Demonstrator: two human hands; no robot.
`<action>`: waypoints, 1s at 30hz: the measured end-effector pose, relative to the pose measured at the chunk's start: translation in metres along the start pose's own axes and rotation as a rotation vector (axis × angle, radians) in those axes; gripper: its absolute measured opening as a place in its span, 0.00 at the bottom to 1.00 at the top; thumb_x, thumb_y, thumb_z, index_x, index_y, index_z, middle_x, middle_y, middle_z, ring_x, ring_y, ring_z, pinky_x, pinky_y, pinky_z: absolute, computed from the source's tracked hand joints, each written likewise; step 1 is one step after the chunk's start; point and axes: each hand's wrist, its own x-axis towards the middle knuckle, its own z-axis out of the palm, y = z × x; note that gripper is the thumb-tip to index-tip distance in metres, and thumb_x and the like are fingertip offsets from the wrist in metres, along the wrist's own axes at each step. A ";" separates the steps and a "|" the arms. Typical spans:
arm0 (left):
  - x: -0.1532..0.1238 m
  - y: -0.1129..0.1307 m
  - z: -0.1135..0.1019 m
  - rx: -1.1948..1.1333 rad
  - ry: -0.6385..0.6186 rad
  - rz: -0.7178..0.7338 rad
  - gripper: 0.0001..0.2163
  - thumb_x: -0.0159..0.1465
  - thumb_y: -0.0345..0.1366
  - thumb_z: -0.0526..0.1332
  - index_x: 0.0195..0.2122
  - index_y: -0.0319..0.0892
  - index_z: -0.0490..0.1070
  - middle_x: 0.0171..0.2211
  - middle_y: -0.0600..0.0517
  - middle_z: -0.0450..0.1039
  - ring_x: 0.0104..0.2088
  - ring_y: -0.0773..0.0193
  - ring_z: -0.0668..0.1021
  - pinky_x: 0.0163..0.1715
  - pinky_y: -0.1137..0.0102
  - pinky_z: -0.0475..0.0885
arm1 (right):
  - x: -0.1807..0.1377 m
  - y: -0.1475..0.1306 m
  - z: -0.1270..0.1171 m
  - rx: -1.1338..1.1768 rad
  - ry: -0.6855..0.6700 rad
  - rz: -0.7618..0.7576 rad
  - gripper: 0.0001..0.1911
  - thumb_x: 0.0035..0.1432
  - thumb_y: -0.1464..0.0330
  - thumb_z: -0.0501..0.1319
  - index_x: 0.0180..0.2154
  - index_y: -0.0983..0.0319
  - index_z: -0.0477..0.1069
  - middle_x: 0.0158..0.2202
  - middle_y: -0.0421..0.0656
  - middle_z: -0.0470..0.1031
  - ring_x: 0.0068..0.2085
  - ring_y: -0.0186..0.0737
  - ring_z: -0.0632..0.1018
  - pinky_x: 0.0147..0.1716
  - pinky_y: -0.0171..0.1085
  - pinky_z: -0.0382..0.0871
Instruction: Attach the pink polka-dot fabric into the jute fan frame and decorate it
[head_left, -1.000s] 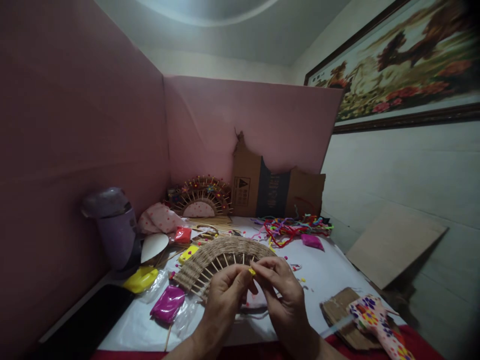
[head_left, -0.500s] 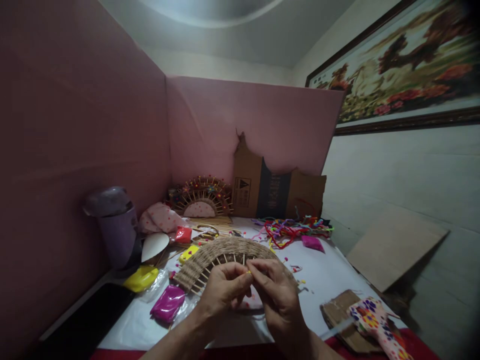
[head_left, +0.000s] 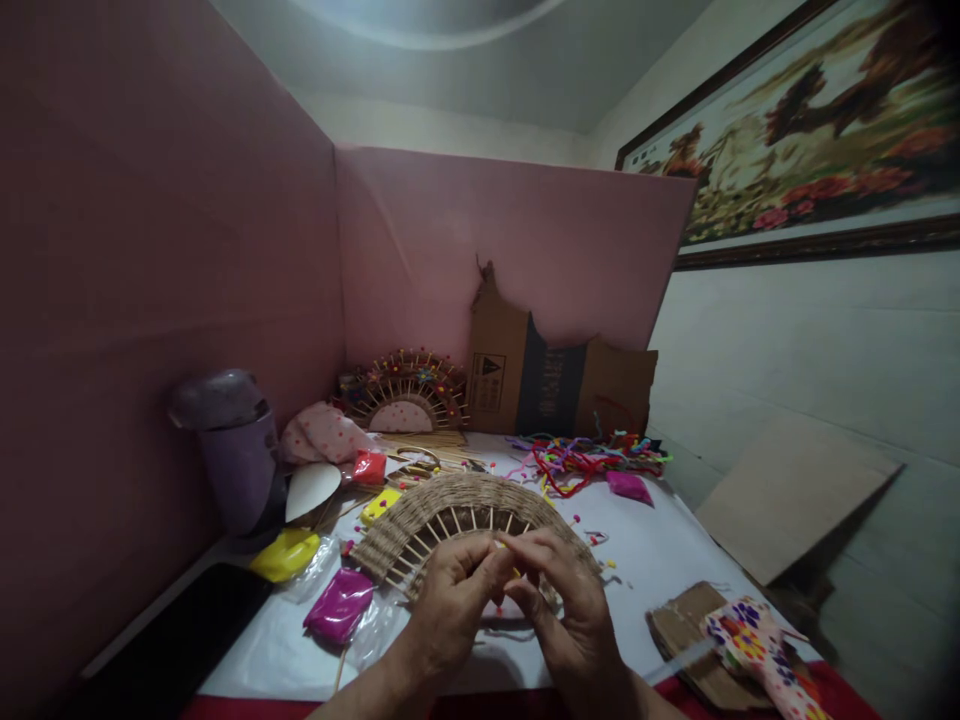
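My left hand (head_left: 457, 592) and my right hand (head_left: 576, 605) meet at the front middle of the table, fingertips together. Between them is a small yellow piece (head_left: 516, 573), probably soft clay, mostly hidden by the fingers. The left thumb and forefinger pinch at it; the right forefinger and thumb curl around its other side. Just behind lies an arched fan (head_left: 457, 493) of woven brown cord on thin wooden sticks, with small coloured balls at stick tips around its outer edge. My hands cover the fan's lower middle.
Purple (head_left: 339, 606), yellow (head_left: 285, 556) and red packets (head_left: 370, 467) lie at left, near a black phone-like slab (head_left: 180, 640). A finished-looking fan (head_left: 403, 400) stands behind. Coloured fuzzy stems (head_left: 577, 462) heap at back right; a patterned glue gun (head_left: 750, 640) rests on cardboard at right.
The right fingers have shifted, with the thumb now lower and farther from the forefinger. Both hands remain together at the yellow piece. The view has shifted slightly.
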 end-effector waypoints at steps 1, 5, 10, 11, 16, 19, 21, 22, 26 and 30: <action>0.000 -0.001 0.000 0.008 -0.004 0.004 0.22 0.59 0.50 0.56 0.16 0.39 0.60 0.18 0.56 0.57 0.21 0.71 0.59 0.21 0.74 0.53 | 0.001 0.000 0.000 0.023 -0.004 0.016 0.15 0.59 0.70 0.56 0.49 0.57 0.66 0.35 0.42 0.71 0.34 0.37 0.73 0.33 0.34 0.69; 0.000 -0.010 0.003 -0.005 -0.008 -0.055 0.25 0.57 0.55 0.55 0.13 0.41 0.55 0.14 0.59 0.50 0.16 0.73 0.55 0.17 0.73 0.49 | 0.004 0.000 0.000 0.097 -0.029 0.081 0.05 0.59 0.69 0.55 0.37 0.59 0.70 0.30 0.41 0.70 0.32 0.36 0.72 0.32 0.34 0.67; -0.001 -0.017 0.006 -0.140 0.037 -0.182 0.26 0.57 0.60 0.49 0.17 0.41 0.61 0.08 0.60 0.51 0.10 0.75 0.52 0.11 0.74 0.43 | 0.002 0.006 0.001 0.075 0.026 0.199 0.05 0.59 0.69 0.56 0.32 0.61 0.68 0.27 0.39 0.68 0.28 0.34 0.71 0.28 0.32 0.66; 0.000 -0.017 0.006 -0.161 0.049 -0.188 0.25 0.57 0.59 0.51 0.18 0.40 0.63 0.08 0.61 0.52 0.09 0.75 0.53 0.10 0.75 0.42 | 0.001 0.007 0.002 0.063 0.048 0.212 0.05 0.59 0.69 0.56 0.32 0.61 0.68 0.27 0.39 0.68 0.28 0.34 0.71 0.28 0.32 0.66; 0.007 -0.016 0.000 -0.258 0.143 -0.214 0.22 0.48 0.55 0.64 0.20 0.38 0.66 0.10 0.59 0.62 0.07 0.76 0.58 0.07 0.78 0.49 | 0.001 0.010 0.001 -0.009 0.171 0.216 0.04 0.59 0.69 0.57 0.32 0.61 0.68 0.27 0.40 0.68 0.28 0.34 0.72 0.26 0.32 0.66; 0.011 -0.015 -0.005 -0.336 0.222 -0.197 0.20 0.45 0.51 0.68 0.23 0.36 0.69 0.14 0.57 0.66 0.09 0.77 0.59 0.08 0.78 0.54 | 0.001 0.011 0.002 -0.040 0.216 0.238 0.03 0.58 0.68 0.58 0.34 0.61 0.68 0.27 0.40 0.69 0.28 0.35 0.73 0.25 0.32 0.67; 0.011 -0.014 -0.005 -0.350 0.190 -0.196 0.20 0.44 0.50 0.69 0.26 0.35 0.71 0.15 0.56 0.68 0.10 0.78 0.58 0.09 0.78 0.55 | 0.001 0.012 0.003 -0.039 0.199 0.243 0.04 0.57 0.69 0.59 0.37 0.61 0.68 0.27 0.39 0.70 0.28 0.35 0.73 0.26 0.32 0.68; 0.010 -0.014 -0.005 -0.337 0.145 -0.199 0.20 0.46 0.50 0.68 0.26 0.35 0.71 0.15 0.55 0.68 0.10 0.78 0.58 0.08 0.78 0.54 | 0.001 0.011 0.003 -0.039 0.173 0.229 0.04 0.57 0.70 0.59 0.37 0.61 0.68 0.27 0.39 0.70 0.28 0.35 0.73 0.26 0.32 0.68; 0.007 -0.013 -0.001 -0.257 -0.009 -0.203 0.24 0.55 0.55 0.58 0.21 0.35 0.70 0.15 0.53 0.68 0.10 0.76 0.61 0.08 0.78 0.55 | 0.004 0.009 0.001 -0.090 0.111 0.126 0.02 0.56 0.71 0.60 0.31 0.60 0.71 0.26 0.39 0.67 0.27 0.34 0.70 0.26 0.32 0.66; 0.008 -0.012 -0.002 -0.337 -0.109 -0.292 0.23 0.52 0.55 0.61 0.23 0.35 0.70 0.18 0.52 0.70 0.10 0.76 0.63 0.09 0.78 0.58 | 0.007 0.009 0.000 -0.105 0.139 0.119 0.04 0.55 0.69 0.61 0.28 0.59 0.73 0.27 0.40 0.63 0.28 0.34 0.68 0.24 0.32 0.65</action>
